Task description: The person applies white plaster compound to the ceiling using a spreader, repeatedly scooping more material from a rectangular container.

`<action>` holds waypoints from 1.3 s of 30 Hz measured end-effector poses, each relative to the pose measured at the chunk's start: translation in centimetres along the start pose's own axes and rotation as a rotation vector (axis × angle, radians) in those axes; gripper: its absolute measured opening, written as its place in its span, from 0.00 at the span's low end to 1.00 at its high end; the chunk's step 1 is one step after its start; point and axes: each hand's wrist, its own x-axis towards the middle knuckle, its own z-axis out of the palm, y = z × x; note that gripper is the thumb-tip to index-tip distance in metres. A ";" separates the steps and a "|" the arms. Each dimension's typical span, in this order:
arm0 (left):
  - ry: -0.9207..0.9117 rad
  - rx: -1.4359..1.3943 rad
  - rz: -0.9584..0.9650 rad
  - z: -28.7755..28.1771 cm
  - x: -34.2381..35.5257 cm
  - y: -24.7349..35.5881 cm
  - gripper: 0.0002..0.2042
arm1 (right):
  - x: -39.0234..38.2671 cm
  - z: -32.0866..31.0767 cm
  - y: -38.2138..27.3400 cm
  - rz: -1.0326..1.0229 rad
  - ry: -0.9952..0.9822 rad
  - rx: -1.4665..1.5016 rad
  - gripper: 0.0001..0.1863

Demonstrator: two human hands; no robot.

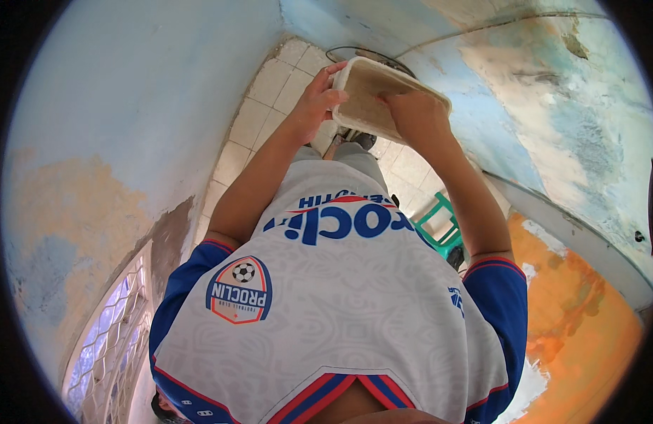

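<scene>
A rectangular off-white tub (363, 79) is held tilted out in front of me, its inner surface coated beige. My left hand (316, 106) grips the tub's left side, with fingers along the outer edge and the thumb at the rim. Over the right part of the tub, my right hand (420, 120) reaches inside with its fingers bent inward. One fingertip points at the beige surface. The other fingers are hidden behind the back of that hand, so what they hold, if anything, does not show.
A green plastic stool (439, 220) stands to the right on the white tiled floor (270, 83). Black cable (340, 51) lies in the far corner behind the tub. Patchy blue walls (164, 92) close in on both sides. A white window grille (111, 346) is at lower left.
</scene>
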 end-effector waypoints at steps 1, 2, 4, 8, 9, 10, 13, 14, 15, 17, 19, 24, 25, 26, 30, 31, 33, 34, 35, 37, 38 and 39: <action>-0.003 0.032 0.011 0.0 0.0 0.2 0.38 | 0.2 0.6 0.3 -0.015 0.011 -0.014 0.14; -0.003 0.065 0.020 -0.1 -0.1 0.2 0.38 | 0.1 0.7 0.1 -0.024 0.024 0.064 0.14; 0.010 0.035 0.001 -0.3 -0.3 0.6 0.38 | -0.1 0.6 -0.3 -0.042 0.049 0.222 0.14; 0.016 0.019 -0.023 -0.1 -0.7 1.9 0.37 | 0.6 -2.3 -1.1 -0.004 -0.026 0.183 0.14; 0.001 0.037 -0.018 -0.3 -0.7 1.9 0.37 | 0.6 -2.0 -1.0 -0.046 -0.045 0.234 0.14; -0.013 0.055 -0.012 -0.6 -0.6 1.8 0.37 | 0.6 -1.7 -1.0 -0.088 -0.063 0.284 0.14; -0.036 0.049 0.006 -0.9 -0.5 2.0 0.37 | 0.8 -0.7 -1.3 -0.051 0.031 0.175 0.17; -0.035 0.040 0.012 -1.0 -0.7 2.4 0.37 | 0.9 -0.6 -1.5 -0.017 0.078 0.141 0.17; -0.020 0.041 0.010 -1.0 -1.0 2.8 0.37 | 1.1 -0.7 -1.6 0.017 0.126 0.107 0.17; 0.016 0.041 0.004 -1.0 -1.5 3.5 0.37 | 0.9 -1.7 -1.8 0.087 0.156 0.107 0.16; 0.022 -0.001 0.016 -1.8 -1.6 3.3 0.38 | 0.4 -4.5 -2.3 0.155 0.114 0.174 0.14; 0.012 0.051 0.036 -2.7 -1.9 2.8 0.37 | 1.7 -2.2 -2.7 0.029 0.090 0.070 0.14; 0.022 0.001 0.023 -2.8 -1.8 2.8 0.37 | 1.5 -2.4 -3.0 0.011 0.102 0.123 0.15; 0.042 -0.049 0.006 -2.9 -2.0 2.9 0.37 | 1.5 -2.8 -3.6 -0.015 0.109 0.182 0.16; 0.056 -0.034 0.009 -3.3 -2.1 3.7 0.37 | 2.1 -3.4 -3.8 -0.008 0.079 0.181 0.14; 0.060 -0.022 0.010 -3.1 -2.3 3.8 0.38 | 2.2 -2.9 -3.5 -0.031 0.081 0.211 0.14; 0.082 -0.034 0.004 -3.3 -1.8 4.3 0.39 | 2.7 -4.3 -3.1 -0.041 0.099 0.342 0.15; 0.092 -0.055 -0.014 -3.4 -1.4 4.6 0.40 | 2.8 -5.4 -2.5 -0.018 0.112 0.449 0.16; 0.102 -0.072 -0.036 -3.5 -1.2 4.9 0.42 | 2.7 -6.9 -2.4 0.007 0.124 0.562 0.16; 0.162 -0.038 -0.070 -3.5 -1.0 5.3 0.42 | 3.0 -8.1 -1.4 0.028 0.089 0.674 0.17; 0.180 -0.015 -0.087 -3.3 -0.7 5.8 0.42 | 3.2 -8.1 -0.3 0.035 0.091 0.730 0.17; 0.187 -0.009 -0.094 -3.3 -0.3 6.3 0.41 | 3.8 -8.1 0.5 0.035 0.091 0.784 0.17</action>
